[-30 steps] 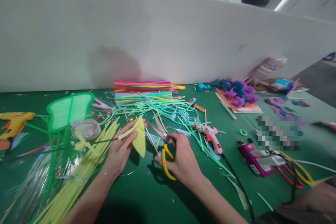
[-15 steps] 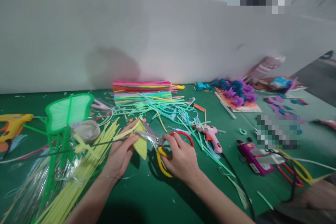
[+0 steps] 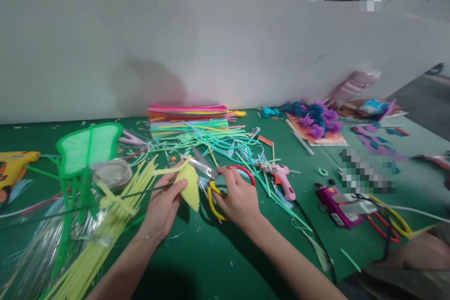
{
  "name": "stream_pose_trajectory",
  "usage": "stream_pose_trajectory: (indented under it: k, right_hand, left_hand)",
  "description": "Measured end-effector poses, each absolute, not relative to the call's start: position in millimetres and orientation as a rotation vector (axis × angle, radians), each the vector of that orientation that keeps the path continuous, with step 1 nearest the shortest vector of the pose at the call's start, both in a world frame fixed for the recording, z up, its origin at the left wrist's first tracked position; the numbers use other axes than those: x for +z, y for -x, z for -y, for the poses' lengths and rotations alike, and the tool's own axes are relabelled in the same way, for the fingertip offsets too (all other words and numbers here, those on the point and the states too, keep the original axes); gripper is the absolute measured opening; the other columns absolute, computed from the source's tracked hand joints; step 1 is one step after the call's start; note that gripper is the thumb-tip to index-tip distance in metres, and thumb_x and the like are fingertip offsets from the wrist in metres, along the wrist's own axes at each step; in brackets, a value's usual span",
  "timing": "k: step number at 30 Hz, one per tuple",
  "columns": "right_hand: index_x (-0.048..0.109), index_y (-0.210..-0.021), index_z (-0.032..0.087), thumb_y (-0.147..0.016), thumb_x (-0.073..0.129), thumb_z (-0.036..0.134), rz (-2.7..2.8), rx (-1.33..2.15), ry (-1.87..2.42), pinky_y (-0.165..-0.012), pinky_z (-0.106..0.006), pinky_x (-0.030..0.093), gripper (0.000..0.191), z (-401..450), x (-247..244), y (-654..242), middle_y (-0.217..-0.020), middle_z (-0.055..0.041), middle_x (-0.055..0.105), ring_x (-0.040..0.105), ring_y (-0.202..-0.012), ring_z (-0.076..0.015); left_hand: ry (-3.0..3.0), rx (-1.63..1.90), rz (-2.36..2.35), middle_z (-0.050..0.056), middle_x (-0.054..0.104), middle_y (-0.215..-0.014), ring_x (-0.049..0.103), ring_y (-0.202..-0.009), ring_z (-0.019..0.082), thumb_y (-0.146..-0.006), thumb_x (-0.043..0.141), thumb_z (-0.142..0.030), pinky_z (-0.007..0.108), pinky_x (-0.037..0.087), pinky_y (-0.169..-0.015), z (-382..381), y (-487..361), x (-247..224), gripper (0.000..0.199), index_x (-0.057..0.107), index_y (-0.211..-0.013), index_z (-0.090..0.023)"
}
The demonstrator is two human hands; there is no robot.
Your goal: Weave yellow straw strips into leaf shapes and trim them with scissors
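My left hand (image 3: 162, 210) is closed on a yellow fuzzy petal-shaped piece (image 3: 190, 190), its thumb pressed on the near face. A narrow yellow strip runs from the top of the piece toward the left. My right hand (image 3: 239, 200) grips scissors (image 3: 212, 172) with red and yellow handles. The blades are spread, and one lies by the upper end of the petal-shaped piece; whether it touches cannot be made out. A thin dark stick (image 3: 140, 191) reaches leftward from my left hand. Beneath and left of that hand lies a bundle of yellow chenille stems (image 3: 93, 258).
Coloured chenille stems (image 3: 188, 112) lie along the white partition (image 3: 225, 47). A green winged frame (image 3: 89, 150) and a yellow glue gun (image 3: 16, 171) are left. Rightward are a pink glue gun (image 3: 283, 179), purple flowers (image 3: 318, 122), a purple device (image 3: 339, 206) and another person's arm (image 3: 420, 258).
The yellow petal-shaped piece has turned to show more of its broad face. The scissors have shifted up to its upper end, from lying across it.
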State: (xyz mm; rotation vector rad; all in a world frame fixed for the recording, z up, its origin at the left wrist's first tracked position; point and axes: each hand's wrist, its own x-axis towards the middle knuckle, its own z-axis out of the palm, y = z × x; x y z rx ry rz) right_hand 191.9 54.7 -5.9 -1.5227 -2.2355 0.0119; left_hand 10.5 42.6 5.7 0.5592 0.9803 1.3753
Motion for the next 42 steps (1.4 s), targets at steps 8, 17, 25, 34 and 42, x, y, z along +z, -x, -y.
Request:
stream_pose_trajectory:
  k: [8, 17, 25, 34, 42]
  right_hand:
    - [0.055, -0.122, 0.014, -0.089, 0.056, 0.025, 2.267, -0.393, 1.32, -0.054, -0.025, 0.039, 0.035, -60, -18, -197, -0.092, -0.0053, 0.069, 0.064, -0.071, -0.0149]
    - [0.057, -0.119, 0.013, -0.092, 0.051, 0.024, 2.395, -0.461, 1.308, -0.049, -0.027, 0.032, 0.03, -66, -8, -201, -0.086, -0.0046, 0.07, 0.062, -0.063, -0.0136]
    - [0.062, -0.095, 0.017, -0.085, 0.052, 0.025, 2.552, -0.515, 1.259, -0.06, -0.03, 0.031, 0.017, -77, 4, -198, -0.072, -0.005, 0.068, 0.062, -0.068, -0.0191]
    - [0.059, -0.099, 0.014, -0.09, 0.047, 0.032, 2.802, -0.309, 1.263, -0.058, -0.031, 0.027, 0.023, -90, 1, -199, -0.077, -0.0089, 0.07, 0.064, -0.069, -0.0214]
    - [0.06, -0.094, 0.017, -0.095, 0.04, 0.031, 2.785, -0.18, 1.339, -0.052, -0.03, 0.02, 0.024, -89, -1, -201, -0.074, -0.0063, 0.071, 0.065, -0.063, -0.0188]
  left_hand:
    - [-0.527, 1.402, -0.995, 0.009, 0.071, -0.115, 0.064, -0.109, 0.029, -0.071, 0.076, -0.02, 0.039, 0.051, -0.095, -43, -13, 9, 0.057, 0.062, -0.126, -0.018]
    - [-0.53, 1.402, -1.017, 0.008, 0.072, -0.111, 0.065, -0.105, 0.027, -0.071, 0.075, -0.019, 0.037, 0.052, -0.093, -44, -10, 7, 0.056, 0.062, -0.125, -0.019]
    - [-0.515, 1.377, -1.09, 0.009, 0.072, -0.109, 0.067, -0.101, 0.026, -0.067, 0.078, -0.021, 0.035, 0.054, -0.089, -43, -12, 7, 0.06, 0.061, -0.125, -0.017]
    - [-0.468, 1.334, -1.101, 0.01, 0.074, -0.104, 0.069, -0.095, 0.025, -0.067, 0.076, -0.019, 0.033, 0.056, -0.082, -47, -10, -1, 0.056, 0.063, -0.121, -0.015]
    - [-0.492, 1.323, -1.075, 0.011, 0.072, -0.109, 0.069, -0.095, 0.025, -0.068, 0.077, -0.021, 0.03, 0.056, -0.079, -46, -10, -2, 0.056, 0.062, -0.122, -0.016]
